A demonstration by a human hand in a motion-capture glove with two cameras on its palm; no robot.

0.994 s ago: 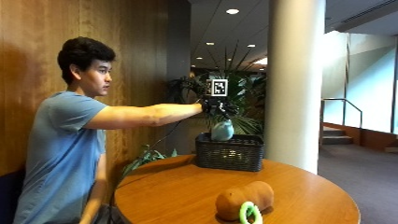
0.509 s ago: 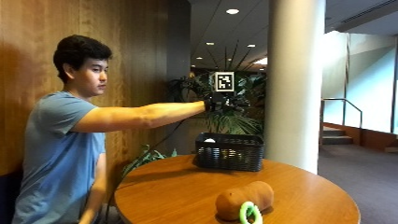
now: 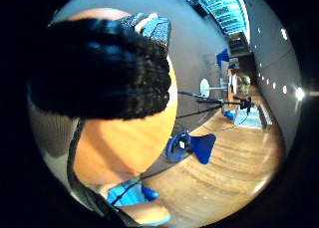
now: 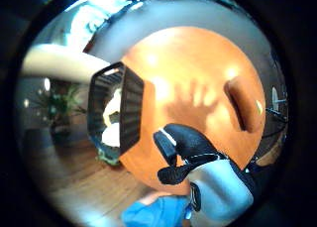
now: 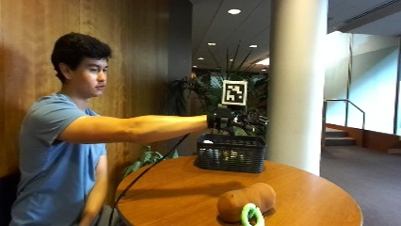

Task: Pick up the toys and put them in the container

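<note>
A black woven basket (image 5: 231, 153), the container, stands on the far side of a round wooden table (image 5: 181, 193), and pale toys can be seen lying inside it in the thumb-side palm view. One second ago a grey-green toy was held by the gloved right hand (image 5: 235, 121) just above the basket; half a second ago the toy was no longer in the hand, and now the hand is held out above the basket with nothing in it. In the thumb-side palm view the gloved fingers (image 4: 185, 140) are spread and relaxed, and a shadow of an open hand is cast on the table top. From this it is judged that one toy has just been dropped into the basket. Two toys are left on the near part of the table, well apart from the basket: a brown plush toy (image 5: 246, 201) lying on its side, and a green ring (image 5: 252, 214) propped against its front, touching it. These are judged to be the next to be collected. Nothing is seen between them and the basket. Behind the table stand a potted plant (image 5: 206, 92), a white pillar (image 5: 298, 84) and a wood-panelled wall (image 5: 119, 28). The bare hand is lowered beside the table edge and is not clearly seen.
</note>
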